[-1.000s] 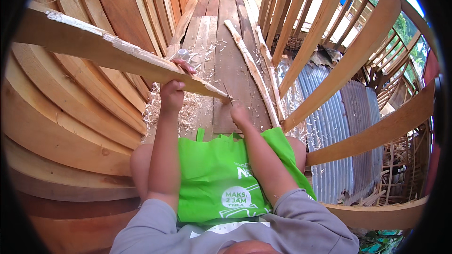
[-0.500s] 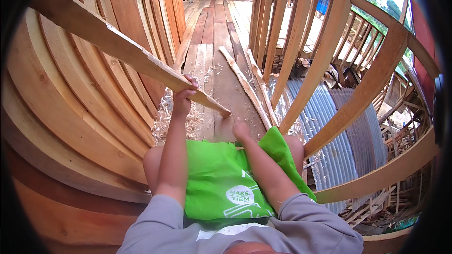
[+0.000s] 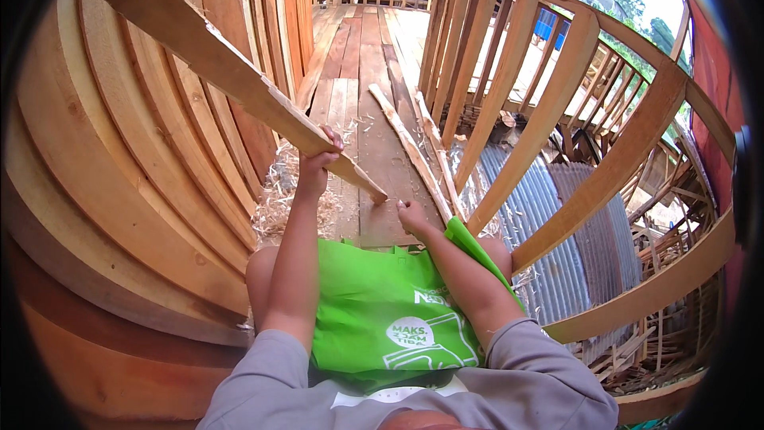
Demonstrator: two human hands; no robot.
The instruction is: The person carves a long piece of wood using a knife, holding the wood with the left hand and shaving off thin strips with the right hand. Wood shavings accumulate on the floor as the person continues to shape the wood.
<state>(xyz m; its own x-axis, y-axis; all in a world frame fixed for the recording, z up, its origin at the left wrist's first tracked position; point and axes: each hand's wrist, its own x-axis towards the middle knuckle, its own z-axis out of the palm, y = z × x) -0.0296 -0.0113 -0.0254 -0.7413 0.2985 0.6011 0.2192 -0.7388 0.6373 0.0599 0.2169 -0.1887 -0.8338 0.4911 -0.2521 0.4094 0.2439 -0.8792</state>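
My left hand (image 3: 320,161) is wrapped round a long wooden plank (image 3: 239,84) close to its lower end. The plank slants from the upper left down to a tip just above the floor in front of my knees. My right hand (image 3: 412,216) is closed, a little right of that tip and apart from it. Whatever it holds, if anything, is too small or hidden to make out. A bright green bag (image 3: 358,287) with white print lies spread across my lap, under my forearms.
Pale shavings (image 3: 290,199) litter the boarded floor (image 3: 374,135). Two rough strips, one a peeled pole (image 3: 414,147), lie along the right side. Planks (image 3: 103,159) stand stacked on the left. A slatted railing (image 3: 549,111) runs on the right, with corrugated sheets (image 3: 541,231) below it.
My right hand has shifted slightly right and shows more clearly than its earlier blur. The bag's raised right corner has dropped a little. My left hand keeps its hold on the plank.
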